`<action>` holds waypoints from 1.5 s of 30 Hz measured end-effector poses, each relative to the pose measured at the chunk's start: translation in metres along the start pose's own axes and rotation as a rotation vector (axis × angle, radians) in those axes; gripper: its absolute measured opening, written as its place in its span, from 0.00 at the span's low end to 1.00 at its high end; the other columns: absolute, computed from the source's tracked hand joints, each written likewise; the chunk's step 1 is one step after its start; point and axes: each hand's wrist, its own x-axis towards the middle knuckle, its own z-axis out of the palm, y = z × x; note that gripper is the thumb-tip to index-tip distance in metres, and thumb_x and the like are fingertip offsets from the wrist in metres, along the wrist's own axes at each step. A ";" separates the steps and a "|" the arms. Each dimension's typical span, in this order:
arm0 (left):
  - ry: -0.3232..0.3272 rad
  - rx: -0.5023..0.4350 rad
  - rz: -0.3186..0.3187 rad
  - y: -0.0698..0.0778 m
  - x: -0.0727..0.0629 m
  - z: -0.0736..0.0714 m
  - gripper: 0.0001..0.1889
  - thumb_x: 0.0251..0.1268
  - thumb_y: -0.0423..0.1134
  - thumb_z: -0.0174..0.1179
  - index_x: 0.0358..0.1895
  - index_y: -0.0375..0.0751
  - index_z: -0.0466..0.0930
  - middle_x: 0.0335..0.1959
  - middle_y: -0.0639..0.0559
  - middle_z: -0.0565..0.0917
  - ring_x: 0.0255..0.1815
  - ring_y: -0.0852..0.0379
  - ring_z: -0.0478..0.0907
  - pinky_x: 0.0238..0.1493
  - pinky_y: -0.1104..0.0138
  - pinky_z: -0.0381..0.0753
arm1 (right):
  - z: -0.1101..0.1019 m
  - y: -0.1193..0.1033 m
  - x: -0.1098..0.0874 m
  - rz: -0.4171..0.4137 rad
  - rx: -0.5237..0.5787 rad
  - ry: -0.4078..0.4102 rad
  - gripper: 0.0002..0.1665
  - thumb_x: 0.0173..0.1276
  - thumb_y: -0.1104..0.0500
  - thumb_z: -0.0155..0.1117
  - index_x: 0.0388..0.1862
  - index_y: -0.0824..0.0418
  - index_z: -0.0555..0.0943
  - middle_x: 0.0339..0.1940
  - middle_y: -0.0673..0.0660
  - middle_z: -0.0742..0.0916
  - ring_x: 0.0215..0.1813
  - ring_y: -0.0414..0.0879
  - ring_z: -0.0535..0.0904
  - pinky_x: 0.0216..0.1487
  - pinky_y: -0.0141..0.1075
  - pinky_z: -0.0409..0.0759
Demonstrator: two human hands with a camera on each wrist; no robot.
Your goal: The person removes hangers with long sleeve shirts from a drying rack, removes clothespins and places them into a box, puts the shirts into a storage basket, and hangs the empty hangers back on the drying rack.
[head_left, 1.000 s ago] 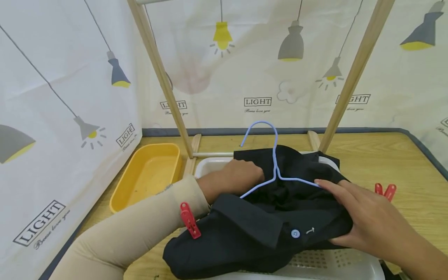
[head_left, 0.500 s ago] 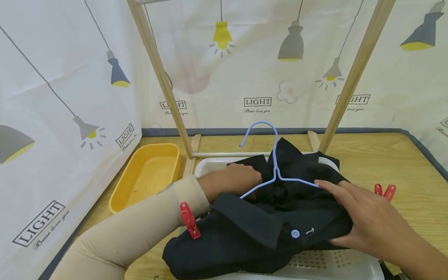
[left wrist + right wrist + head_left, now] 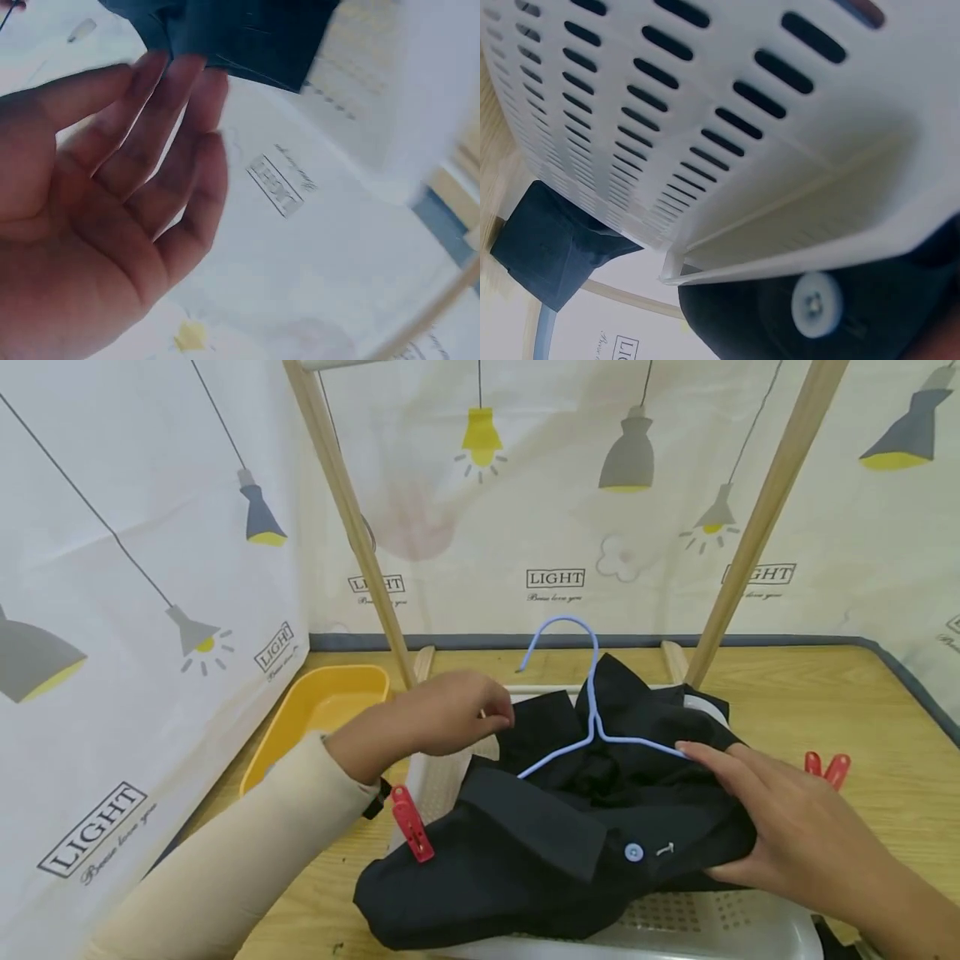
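Note:
A black shirt [image 3: 480,897] with a pale blue button lies over a white perforated basket [image 3: 750,935]. The blue wire hanger [image 3: 592,693] has its arms in the shirt's collar area and its hook standing up. My left hand [image 3: 450,714] is above the shirt's left back edge, holding nothing; the left wrist view shows its fingers loosely bent near the dark cloth [image 3: 255,37]. My right hand [image 3: 795,818] grips the shirt's right side, one fingertip on the hanger's right arm. A red clothespin [image 3: 412,823] sits on the shirt's left side.
Another red clothespin [image 3: 834,770] shows behind my right hand. A yellow tray [image 3: 341,681] stands at the left, partly covered by my left arm. Two wooden posts [image 3: 757,527] of a rack rise behind the basket. Printed sheets line the back and left sides.
My left hand has come away from the shirt's back, lifting up and to the left. The black flap there now lies folded lower. My right hand has kept its hold.

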 end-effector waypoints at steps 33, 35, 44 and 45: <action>0.641 -0.506 -0.176 -0.022 -0.083 0.069 0.15 0.81 0.49 0.44 0.56 0.50 0.78 0.41 0.54 0.87 0.44 0.57 0.82 0.53 0.56 0.82 | 0.013 -0.001 0.007 0.226 0.010 -0.063 0.72 0.25 0.44 0.89 0.73 0.53 0.64 0.43 0.60 0.84 0.33 0.51 0.80 0.26 0.40 0.75; 0.639 -0.516 -0.176 -0.022 -0.081 0.077 0.16 0.80 0.49 0.46 0.60 0.50 0.76 0.42 0.54 0.86 0.47 0.56 0.82 0.56 0.54 0.80 | 0.014 -0.001 0.006 0.242 0.013 -0.080 0.71 0.26 0.44 0.89 0.73 0.53 0.64 0.43 0.59 0.84 0.33 0.50 0.80 0.26 0.40 0.74; 0.726 -0.533 -0.167 -0.022 -0.069 0.099 0.17 0.76 0.44 0.54 0.63 0.48 0.74 0.41 0.52 0.85 0.43 0.58 0.78 0.49 0.60 0.77 | 0.019 -0.001 0.008 0.253 0.014 -0.063 0.67 0.30 0.45 0.88 0.72 0.54 0.66 0.47 0.62 0.85 0.37 0.54 0.83 0.28 0.43 0.77; 0.741 -0.532 -0.163 -0.022 -0.068 0.100 0.17 0.76 0.44 0.54 0.63 0.48 0.75 0.41 0.52 0.86 0.44 0.58 0.79 0.50 0.60 0.77 | 0.020 -0.001 0.009 0.249 0.013 -0.055 0.66 0.30 0.46 0.87 0.72 0.54 0.66 0.48 0.62 0.85 0.38 0.54 0.83 0.29 0.44 0.77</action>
